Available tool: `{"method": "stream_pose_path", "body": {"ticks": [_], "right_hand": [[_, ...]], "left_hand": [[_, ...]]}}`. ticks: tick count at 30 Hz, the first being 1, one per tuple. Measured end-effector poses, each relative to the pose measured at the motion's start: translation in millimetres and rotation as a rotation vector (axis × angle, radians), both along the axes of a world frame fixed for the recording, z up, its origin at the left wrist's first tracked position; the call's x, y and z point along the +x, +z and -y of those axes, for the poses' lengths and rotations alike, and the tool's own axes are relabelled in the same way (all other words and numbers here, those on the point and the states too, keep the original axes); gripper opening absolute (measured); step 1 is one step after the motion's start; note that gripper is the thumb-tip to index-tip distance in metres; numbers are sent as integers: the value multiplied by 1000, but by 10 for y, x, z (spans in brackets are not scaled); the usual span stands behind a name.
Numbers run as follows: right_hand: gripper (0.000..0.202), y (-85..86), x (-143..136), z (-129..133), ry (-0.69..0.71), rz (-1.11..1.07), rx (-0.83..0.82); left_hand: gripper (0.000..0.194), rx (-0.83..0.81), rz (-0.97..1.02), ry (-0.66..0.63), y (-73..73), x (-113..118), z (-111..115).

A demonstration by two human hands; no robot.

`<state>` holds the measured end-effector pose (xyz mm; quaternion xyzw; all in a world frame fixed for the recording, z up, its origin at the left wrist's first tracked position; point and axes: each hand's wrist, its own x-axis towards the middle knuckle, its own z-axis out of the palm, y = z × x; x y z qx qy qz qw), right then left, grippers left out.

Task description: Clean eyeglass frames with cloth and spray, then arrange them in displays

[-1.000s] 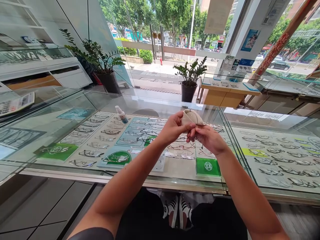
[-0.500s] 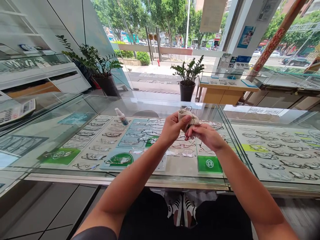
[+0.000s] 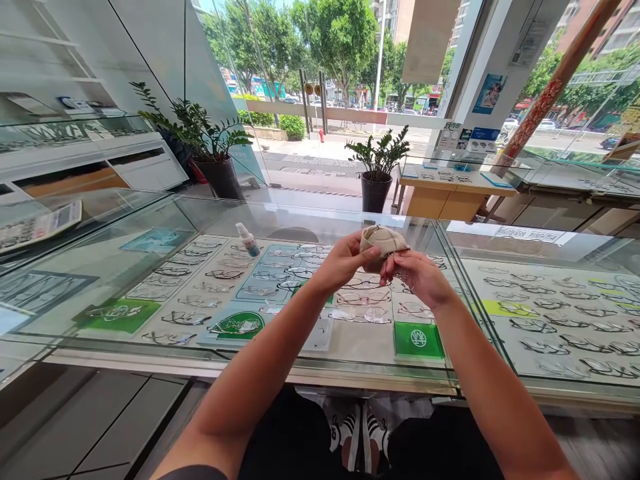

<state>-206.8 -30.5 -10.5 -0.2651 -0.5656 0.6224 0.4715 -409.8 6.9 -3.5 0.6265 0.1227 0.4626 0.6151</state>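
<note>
Above the glass counter, my left hand [image 3: 344, 261] is closed on a beige cleaning cloth [image 3: 384, 240], the thumb pressed on its near side. The cloth is folded around part of a pair of glasses [image 3: 389, 255]; only bits of the thin frame show, and the lenses are mostly covered. My right hand [image 3: 423, 275] pinches the glasses at the cloth's lower right edge, fingertips close to those of my left hand. A small white spray bottle [image 3: 248, 241] stands upright on the counter, left of my hands.
Under the glass top [image 3: 280, 217] lie rows of eyeglasses [image 3: 197, 301] and green display cards [image 3: 419, 340]. A calculator [image 3: 43, 228] sits at the far left. Potted plants [image 3: 376, 190] stand beyond the counter by the window.
The cloth has turned and now spreads wider over the glasses, hiding more of the frame. Both hands keep their hold. The view has tilted slightly upward.
</note>
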Motion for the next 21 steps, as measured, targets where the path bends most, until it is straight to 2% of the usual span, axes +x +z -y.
{"method": "stream_pose_path", "body": {"ticks": [3, 7, 12, 18, 21], "right_hand": [[30, -4, -29, 4, 8, -17, -21], [30, -45, -80, -3, 21, -11, -19], [35, -96, -113, -7, 38, 72, 64], [38, -101, -108, -4, 80, 124, 86], [34, -92, -73, -18, 66, 137, 110]], "left_hand": [[39, -25, 14, -83, 7, 28, 41], [39, -49, 23, 44, -14, 75, 82], [40, -57, 10, 186, -19, 124, 144], [48, -8, 27, 378, -38, 156, 169], [53, 34, -12, 367, -27, 103, 127]]}}
